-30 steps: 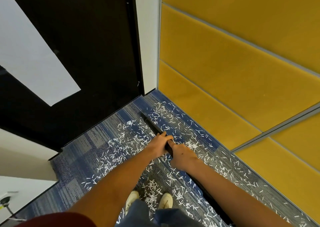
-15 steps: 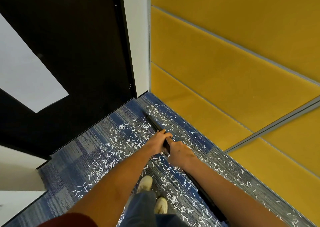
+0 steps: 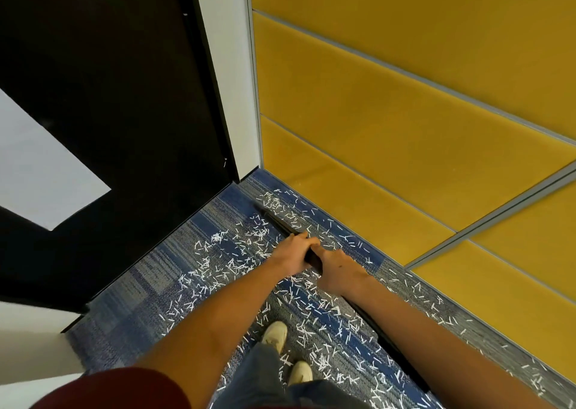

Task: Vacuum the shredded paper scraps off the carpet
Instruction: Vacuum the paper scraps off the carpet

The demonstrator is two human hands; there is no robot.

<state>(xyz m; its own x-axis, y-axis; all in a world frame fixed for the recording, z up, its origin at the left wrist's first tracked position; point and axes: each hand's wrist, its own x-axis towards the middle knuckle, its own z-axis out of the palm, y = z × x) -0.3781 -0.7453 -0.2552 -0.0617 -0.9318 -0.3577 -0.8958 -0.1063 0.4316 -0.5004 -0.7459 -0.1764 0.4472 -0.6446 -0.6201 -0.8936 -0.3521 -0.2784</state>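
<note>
White shredded paper scraps (image 3: 237, 259) lie scattered over the blue and grey carpet (image 3: 162, 271), thickest around my feet and toward the corner. Both hands grip a long black vacuum wand (image 3: 280, 218) that slants from lower right toward the corner. My left hand (image 3: 294, 254) is wrapped around it further forward, my right hand (image 3: 338, 271) just behind, touching the left. The wand's far tip rests among scraps near the corner; its rear section (image 3: 396, 351) runs under my right forearm. The vacuum's body is out of view.
A yellow padded wall (image 3: 405, 128) borders the carpet on the right. A black door (image 3: 118, 112) with a white sheet (image 3: 40, 172) on it closes the left. A white post (image 3: 230, 75) stands in the corner. My two light shoes (image 3: 276, 334) stand on the carpet below.
The view has shifted slightly, and my feet have stepped: one shoe is now ahead of the other. Both hands keep the same grip, with the wand still pointing at the corner.
</note>
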